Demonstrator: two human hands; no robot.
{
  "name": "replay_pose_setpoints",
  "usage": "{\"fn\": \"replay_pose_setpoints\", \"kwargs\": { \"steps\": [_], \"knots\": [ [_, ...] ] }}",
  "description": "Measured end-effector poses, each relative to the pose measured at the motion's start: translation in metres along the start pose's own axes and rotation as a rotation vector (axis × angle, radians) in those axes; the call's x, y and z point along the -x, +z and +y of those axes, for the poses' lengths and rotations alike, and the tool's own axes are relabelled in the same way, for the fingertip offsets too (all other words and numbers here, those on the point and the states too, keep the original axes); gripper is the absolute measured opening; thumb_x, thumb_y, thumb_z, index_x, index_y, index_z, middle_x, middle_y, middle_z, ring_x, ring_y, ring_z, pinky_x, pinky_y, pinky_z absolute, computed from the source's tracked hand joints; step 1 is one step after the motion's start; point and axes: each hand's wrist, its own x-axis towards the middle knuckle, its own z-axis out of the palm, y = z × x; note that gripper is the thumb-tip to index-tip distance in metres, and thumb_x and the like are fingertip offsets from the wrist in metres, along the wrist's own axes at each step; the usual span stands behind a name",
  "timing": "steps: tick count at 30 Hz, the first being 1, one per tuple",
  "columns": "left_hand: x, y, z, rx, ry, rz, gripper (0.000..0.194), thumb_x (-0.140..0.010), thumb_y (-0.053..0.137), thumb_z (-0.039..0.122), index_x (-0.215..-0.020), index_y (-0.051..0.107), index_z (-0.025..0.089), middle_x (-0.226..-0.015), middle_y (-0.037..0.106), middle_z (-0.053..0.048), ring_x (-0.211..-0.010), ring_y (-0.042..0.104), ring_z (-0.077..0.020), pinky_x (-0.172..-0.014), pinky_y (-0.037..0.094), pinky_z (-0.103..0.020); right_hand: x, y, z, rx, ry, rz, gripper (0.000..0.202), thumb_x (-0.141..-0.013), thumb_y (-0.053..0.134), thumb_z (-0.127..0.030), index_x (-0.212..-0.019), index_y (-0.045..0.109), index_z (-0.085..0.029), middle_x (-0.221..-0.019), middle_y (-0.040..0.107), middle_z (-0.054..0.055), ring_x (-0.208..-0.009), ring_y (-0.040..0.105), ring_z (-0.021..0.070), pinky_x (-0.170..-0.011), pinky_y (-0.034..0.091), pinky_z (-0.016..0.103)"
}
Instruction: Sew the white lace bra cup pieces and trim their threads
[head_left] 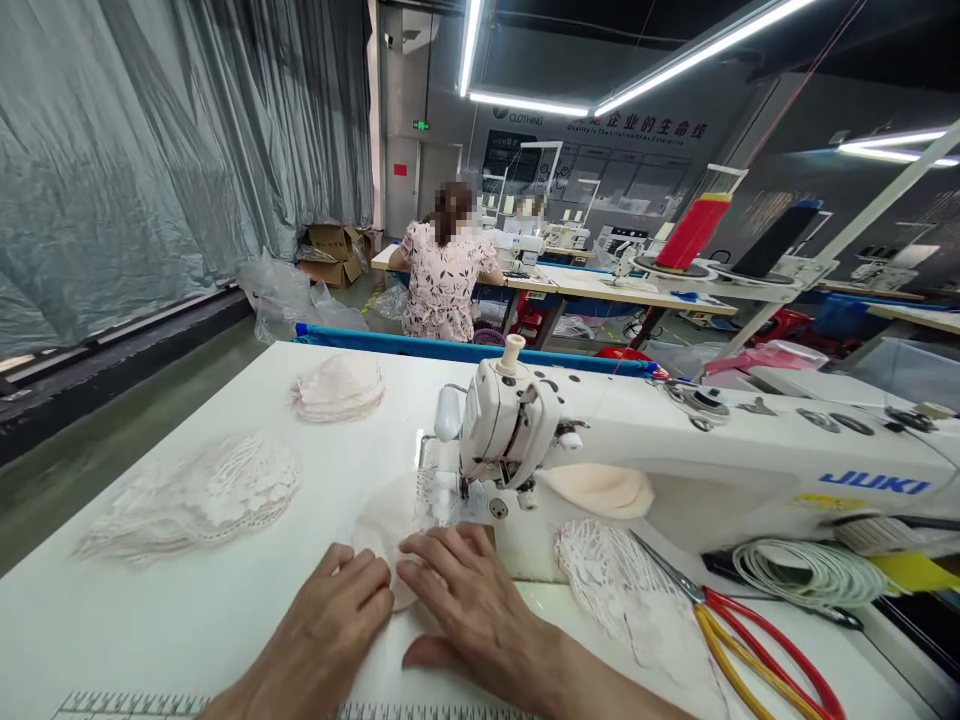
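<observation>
A pale pink rounded fabric piece [380, 520] lies at the needle area of a white sewing machine [517, 420], with lace showing by the presser foot. At its near edge my left hand [334, 615] has its fingers curled and closed on the fabric. My right hand [480, 605] lies flat over the near right part of it, fingers stretched towards the needle and thumb apart. Both hands cover much of the piece's near edge. Right of the needle rest a peach moulded cup [604, 488] and a lace piece [611, 580].
Stacked lace pieces [202, 490] and a smaller fabric stack [339, 388] lie on the white table [315, 480]. Scissors with red and yellow handles [705, 600] and a coiled pale cord [806, 572] are at the right. A ruler strip [127, 705] runs along the front. A person [446, 265] sits ahead.
</observation>
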Motion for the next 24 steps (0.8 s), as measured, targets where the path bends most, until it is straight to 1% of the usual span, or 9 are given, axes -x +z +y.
{"fn": "replay_pose_setpoints", "kwargs": {
  "steps": [2, 5, 7, 9, 12, 14, 16, 18, 24],
  "knots": [
    [0.011, -0.003, 0.013, 0.092, -0.039, -0.006, 0.026, -0.091, 0.037, 0.01, -0.071, 0.053, 0.017, -0.075, 0.058, -0.001, -0.07, 0.052, -0.0148, -0.072, 0.028, -0.032, -0.001, 0.009, -0.008, -0.032, 0.008, -0.045, 0.017, -0.092, 0.047, -0.03, -0.088, 0.057, -0.016, -0.09, 0.062, 0.006, -0.085, 0.051, 0.0188, -0.08, 0.032, 0.037],
    [0.028, -0.013, 0.017, 0.183, -0.091, -0.068, 0.008, -0.088, 0.05, 0.017, -0.092, 0.057, 0.02, -0.095, 0.063, -0.002, -0.089, 0.056, -0.0165, -0.084, 0.027, -0.033, 0.01, 0.012, -0.017, -0.144, 0.036, -0.065, 0.02, -0.088, 0.04, -0.009, -0.077, 0.055, -0.016, -0.076, 0.059, 0.003, -0.072, 0.049, 0.0143, -0.078, 0.032, 0.035],
    [0.037, -0.019, 0.019, 0.269, -0.15, -0.111, 0.013, -0.088, 0.051, 0.015, -0.095, 0.058, 0.023, -0.099, 0.063, -0.001, -0.094, 0.056, -0.0164, -0.088, 0.026, -0.032, 0.022, 0.003, -0.022, -0.336, 0.111, -0.082, 0.016, -0.089, 0.042, -0.014, -0.081, 0.056, -0.015, -0.077, 0.059, 0.004, -0.072, 0.049, 0.0141, -0.078, 0.033, 0.034],
    [0.042, -0.023, 0.027, 0.473, -0.293, -0.157, 0.013, -0.089, 0.049, 0.018, -0.087, 0.06, 0.023, -0.097, 0.063, -0.001, -0.093, 0.055, -0.0167, -0.087, 0.03, -0.031, 0.035, -0.012, -0.027, -0.669, 0.288, -0.158, 0.017, -0.089, 0.048, -0.026, -0.079, 0.056, -0.015, -0.071, 0.056, 0.001, -0.069, 0.048, 0.0127, -0.072, 0.036, 0.029],
    [0.044, -0.027, 0.05, 0.958, -0.61, -0.276, 0.024, -0.086, 0.051, 0.04, -0.08, 0.061, 0.019, -0.083, 0.061, -0.003, -0.079, 0.054, -0.017, -0.073, 0.039, -0.026, 0.051, -0.033, -0.04, -1.241, 0.605, -0.302, 0.029, -0.079, 0.063, -0.042, -0.074, 0.055, -0.015, -0.064, 0.048, -0.003, -0.06, 0.044, 0.009, -0.059, 0.036, 0.021],
    [0.043, -0.031, 0.068, 1.211, -0.772, -0.348, 0.036, -0.081, 0.054, 0.052, -0.077, 0.06, 0.016, -0.07, 0.056, -0.001, -0.065, 0.049, -0.0142, -0.061, 0.038, -0.022, 0.059, -0.042, -0.053, -1.459, 0.69, -0.327, 0.037, -0.067, 0.073, -0.045, -0.074, 0.053, -0.014, -0.066, 0.047, -0.004, -0.061, 0.042, 0.0079, -0.057, 0.035, 0.019],
    [0.042, -0.036, 0.085, 1.27, -0.853, -0.397, 0.041, -0.076, 0.058, 0.056, -0.073, 0.059, 0.015, -0.06, 0.049, 0.002, -0.056, 0.041, -0.0108, -0.053, 0.033, -0.02, 0.064, -0.044, -0.066, -1.486, 0.72, -0.301, 0.041, -0.06, 0.078, -0.043, -0.071, 0.053, -0.014, -0.065, 0.048, -0.004, -0.061, 0.042, 0.0075, -0.056, 0.034, 0.018],
    [0.043, -0.041, 0.098, 1.194, -0.885, -0.43, 0.041, -0.076, 0.058, 0.055, -0.073, 0.061, 0.015, -0.056, 0.046, 0.004, -0.053, 0.037, -0.0094, -0.05, 0.029, -0.019, 0.07, -0.042, -0.078, -1.438, 0.755, -0.28, 0.039, -0.063, 0.076, -0.044, -0.069, 0.054, -0.013, -0.061, 0.048, -0.004, -0.058, 0.041, 0.0069, -0.054, 0.034, 0.018],
    [0.057, -0.034, 0.115, 0.996, -0.835, -0.494, 0.032, -0.068, 0.067, 0.045, -0.085, 0.067, 0.018, -0.071, 0.061, 0.0, -0.066, 0.05, -0.0154, -0.059, 0.037, -0.02, 0.096, -0.029, -0.095, -1.161, 0.719, -0.215, 0.031, -0.073, 0.069, -0.042, -0.071, 0.061, -0.012, -0.057, 0.047, -0.004, -0.054, 0.041, 0.0073, -0.051, 0.033, 0.018]
  ]
}}
